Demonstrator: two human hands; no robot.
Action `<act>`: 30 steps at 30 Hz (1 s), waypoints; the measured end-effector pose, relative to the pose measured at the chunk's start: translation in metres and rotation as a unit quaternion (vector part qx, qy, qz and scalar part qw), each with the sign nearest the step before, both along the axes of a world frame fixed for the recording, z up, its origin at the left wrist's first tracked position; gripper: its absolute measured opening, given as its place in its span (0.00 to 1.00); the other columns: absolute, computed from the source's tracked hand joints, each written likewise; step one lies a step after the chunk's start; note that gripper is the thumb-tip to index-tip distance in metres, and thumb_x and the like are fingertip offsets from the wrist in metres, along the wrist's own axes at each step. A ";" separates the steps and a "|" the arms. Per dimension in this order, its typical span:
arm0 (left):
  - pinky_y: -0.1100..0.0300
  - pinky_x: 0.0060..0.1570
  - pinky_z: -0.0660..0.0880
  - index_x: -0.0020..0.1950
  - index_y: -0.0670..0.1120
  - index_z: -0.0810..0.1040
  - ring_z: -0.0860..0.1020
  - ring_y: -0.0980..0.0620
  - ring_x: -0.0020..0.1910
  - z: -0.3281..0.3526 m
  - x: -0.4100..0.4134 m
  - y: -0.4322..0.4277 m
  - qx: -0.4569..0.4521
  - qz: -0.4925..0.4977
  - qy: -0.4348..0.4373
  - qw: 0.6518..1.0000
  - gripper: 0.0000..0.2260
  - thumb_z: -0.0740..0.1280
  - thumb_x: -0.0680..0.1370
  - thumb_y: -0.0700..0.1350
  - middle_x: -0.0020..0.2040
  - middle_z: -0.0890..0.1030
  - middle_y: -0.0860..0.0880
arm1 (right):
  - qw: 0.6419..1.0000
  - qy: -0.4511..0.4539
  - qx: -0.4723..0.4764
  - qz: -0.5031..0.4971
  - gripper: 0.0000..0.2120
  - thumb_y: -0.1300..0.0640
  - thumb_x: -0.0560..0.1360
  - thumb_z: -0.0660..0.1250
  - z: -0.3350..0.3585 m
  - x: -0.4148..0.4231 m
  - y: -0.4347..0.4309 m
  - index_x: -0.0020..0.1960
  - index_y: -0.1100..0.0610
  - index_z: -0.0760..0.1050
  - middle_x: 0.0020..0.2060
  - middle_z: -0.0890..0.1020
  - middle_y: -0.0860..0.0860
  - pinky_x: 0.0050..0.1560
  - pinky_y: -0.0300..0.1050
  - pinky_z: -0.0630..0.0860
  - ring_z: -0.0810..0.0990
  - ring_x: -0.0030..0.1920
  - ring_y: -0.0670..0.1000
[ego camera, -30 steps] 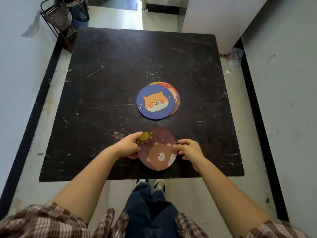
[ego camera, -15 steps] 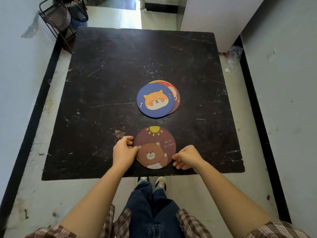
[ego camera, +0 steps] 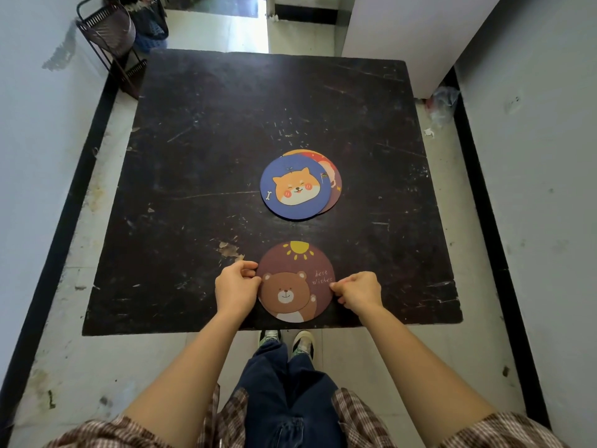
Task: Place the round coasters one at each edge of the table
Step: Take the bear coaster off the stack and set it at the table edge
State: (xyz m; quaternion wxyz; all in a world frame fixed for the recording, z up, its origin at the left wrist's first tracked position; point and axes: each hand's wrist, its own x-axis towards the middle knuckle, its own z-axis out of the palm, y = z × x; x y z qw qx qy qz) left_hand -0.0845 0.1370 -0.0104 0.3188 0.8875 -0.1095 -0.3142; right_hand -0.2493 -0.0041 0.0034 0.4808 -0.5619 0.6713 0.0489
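A brown round coaster with a bear and a sun (ego camera: 295, 279) lies flat on the black table (ego camera: 200, 163), close to its near edge. My left hand (ego camera: 235, 287) pinches the coaster's left rim. My right hand (ego camera: 357, 291) pinches its right rim. A blue coaster with an orange dog face (ego camera: 295, 188) lies near the table's middle, on top of a small stack. An orange and red coaster (ego camera: 332, 176) peeks out from under it on the right.
A dark wire rack (ego camera: 109, 37) stands at the table's far left corner. A white cabinet (ego camera: 420, 30) stands past the far right corner, with a crumpled plastic bag (ego camera: 441, 105) on the floor beside it. Walls run close along both sides.
The bear coaster was tilted between my hands a second ago. It now lies flat and upright-facing near the table's near edge, with both hands still on its rim.
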 end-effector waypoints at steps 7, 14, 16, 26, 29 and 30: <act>0.65 0.42 0.72 0.54 0.45 0.81 0.77 0.55 0.41 -0.005 0.002 0.001 -0.015 0.000 -0.009 1.000 0.11 0.70 0.72 0.37 0.41 0.79 0.52 | 1.000 0.004 0.003 -0.004 0.08 0.59 0.68 0.75 -0.003 0.000 0.002 0.31 0.59 0.81 0.27 0.82 0.53 0.45 0.51 0.82 0.80 0.27 0.48; 0.65 0.41 0.72 0.53 0.46 0.82 0.77 0.56 0.40 -0.009 0.005 0.004 -0.009 -0.005 -0.013 1.000 0.11 0.71 0.72 0.37 0.40 0.79 0.53 | 1.000 0.013 0.010 0.009 0.07 0.60 0.67 0.76 -0.006 -0.002 0.005 0.33 0.60 0.82 0.28 0.83 0.53 0.41 0.47 0.82 0.81 0.27 0.49; 0.63 0.42 0.72 0.53 0.46 0.82 0.77 0.55 0.40 -0.009 0.005 0.005 -0.006 -0.006 -0.015 1.000 0.11 0.71 0.72 0.38 0.40 0.79 0.53 | 1.000 0.015 0.013 0.013 0.07 0.60 0.67 0.76 -0.006 -0.003 0.006 0.32 0.60 0.81 0.28 0.83 0.53 0.38 0.46 0.82 0.81 0.26 0.48; 0.62 0.42 0.72 0.51 0.47 0.81 0.78 0.53 0.42 -0.010 0.009 0.005 0.013 -0.021 -0.015 1.000 0.10 0.70 0.72 0.38 0.41 0.80 0.51 | 0.999 0.011 0.012 0.036 0.08 0.60 0.68 0.75 -0.010 -0.004 0.008 0.31 0.58 0.80 0.29 0.82 0.52 0.35 0.43 0.79 0.80 0.25 0.47; 0.59 0.42 0.74 0.51 0.48 0.80 0.78 0.50 0.42 -0.010 0.010 0.001 0.019 -0.033 -0.025 0.999 0.12 0.70 0.70 0.37 0.43 0.79 0.49 | 0.997 0.013 0.002 0.073 0.09 0.59 0.68 0.75 -0.010 -0.004 0.005 0.31 0.57 0.79 0.31 0.83 0.52 0.38 0.46 0.80 0.81 0.30 0.49; 0.58 0.43 0.74 0.52 0.48 0.79 0.78 0.50 0.42 -0.009 0.010 0.000 0.024 -0.039 -0.029 0.999 0.13 0.71 0.70 0.37 0.45 0.78 0.48 | 0.996 0.016 -0.005 0.090 0.08 0.58 0.68 0.75 -0.009 -0.004 0.004 0.31 0.57 0.79 0.32 0.83 0.53 0.40 0.47 0.80 0.82 0.33 0.51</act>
